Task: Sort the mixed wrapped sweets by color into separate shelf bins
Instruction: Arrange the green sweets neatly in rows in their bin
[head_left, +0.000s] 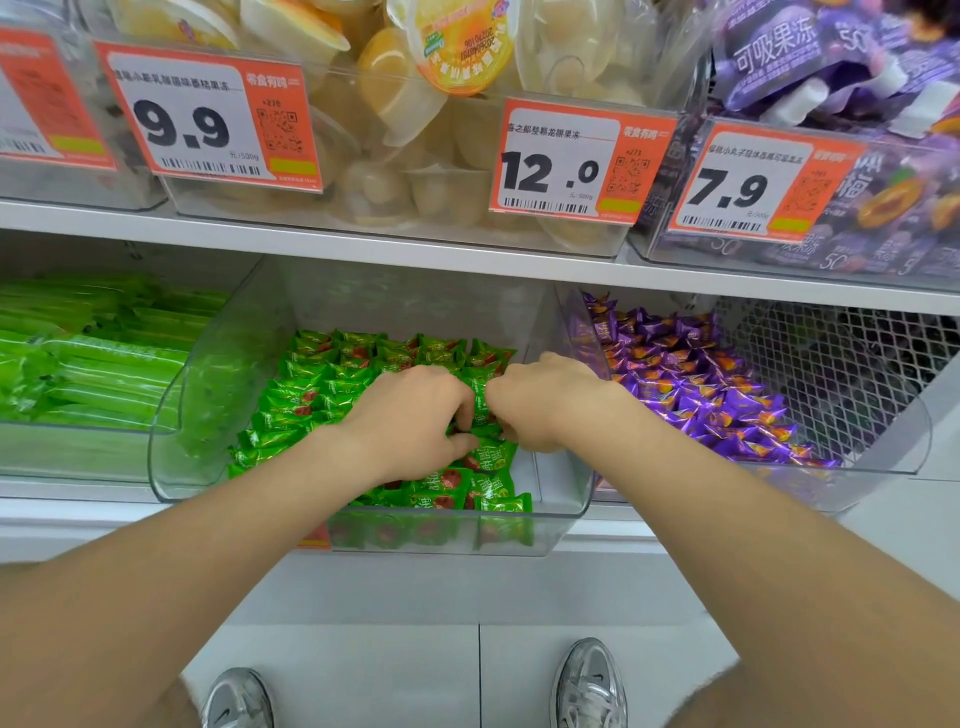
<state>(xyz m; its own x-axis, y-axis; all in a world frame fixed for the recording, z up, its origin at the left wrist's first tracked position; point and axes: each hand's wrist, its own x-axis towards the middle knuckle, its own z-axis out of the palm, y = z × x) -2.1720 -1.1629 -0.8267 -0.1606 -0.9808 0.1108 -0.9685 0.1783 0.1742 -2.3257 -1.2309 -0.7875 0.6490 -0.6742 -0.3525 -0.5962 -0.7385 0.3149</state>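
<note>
Shop shelf (78, 512) carries clear bins; green sweets (322, 384) fill the middle bin (171, 457), purple sweets (691, 384) the neighbouring bin (883, 447); left grip (410, 410) clenches a few green sweets, right grip (540, 400) curls in beside it (its contents I cannot tell); a hasty scoop could spill wrappers over the low front lip, or carry green into purple.

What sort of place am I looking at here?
Most likely a snack shop selling loose sweets: orange price tags on clear shelf bins, one holding green wrapped sweets, the next purple ones.
</note>
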